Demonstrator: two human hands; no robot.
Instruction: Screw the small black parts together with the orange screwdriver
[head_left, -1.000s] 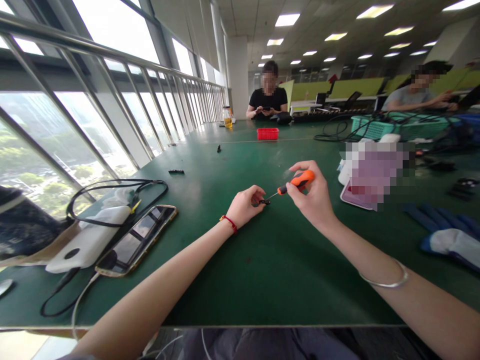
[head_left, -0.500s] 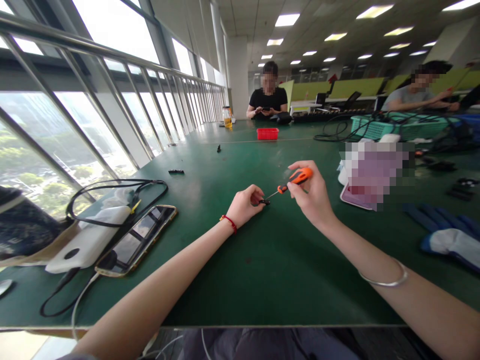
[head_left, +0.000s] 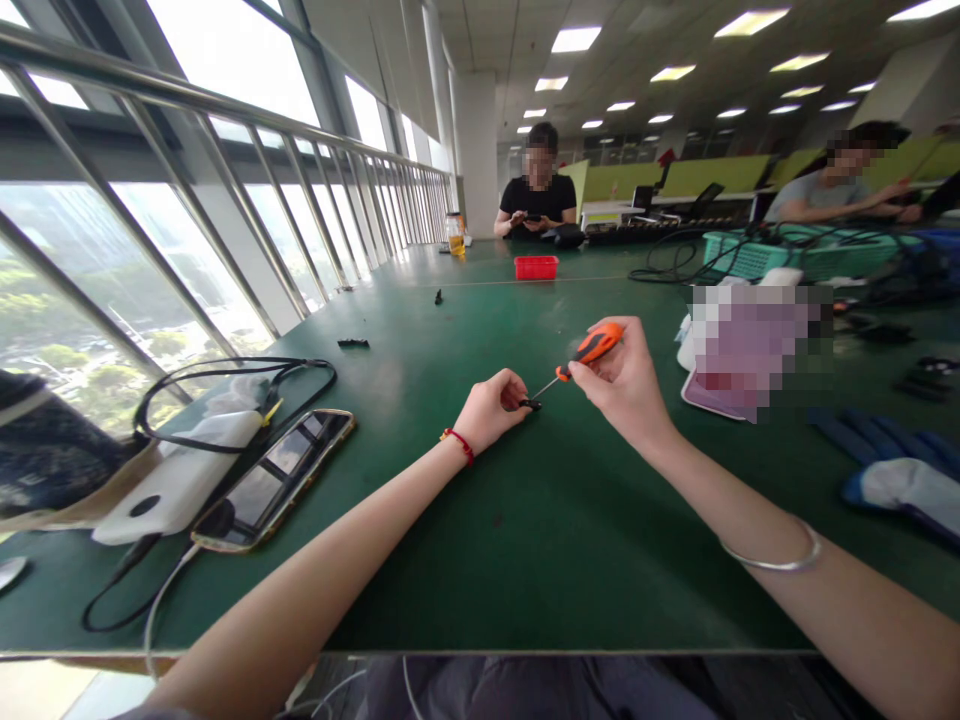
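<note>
In the head view, with the clock centred on the small black part (head_left: 533, 405), the left hand (head_left: 487, 412) is sitting at nine, its fingertips pinching that part just above the green tabletop (head_left: 570, 560). Over at two to three, the right hand (head_left: 634, 385) is gripping an orange-and-black screwdriver (head_left: 600, 342), its handle tilting up and away, its shaft slanting down to the part; whether the tip is seated, I can't tell.

Room now: green surface is opening between the forearms down to the near edge at six, and stretching beyond the hands toward twelve. On the left a metal railing (head_left: 150, 90) is lining the table's side.

Counting up: one screwdriver, one part being pinched, two loose black pieces (head_left: 353, 343) lying toward ten, one red basket (head_left: 535, 268) standing at twelve, one phone (head_left: 274, 482) lying toward eight. Blue-and-white gloves (head_left: 911, 482) are resting past three, number unclear.

The tabletop is shining softly; windows (head_left: 232, 60) are brightening the left, ceiling lights (head_left: 576, 40) are glowing overhead, and two people (head_left: 536, 200) are sitting farther off, at twelve and two.
</note>
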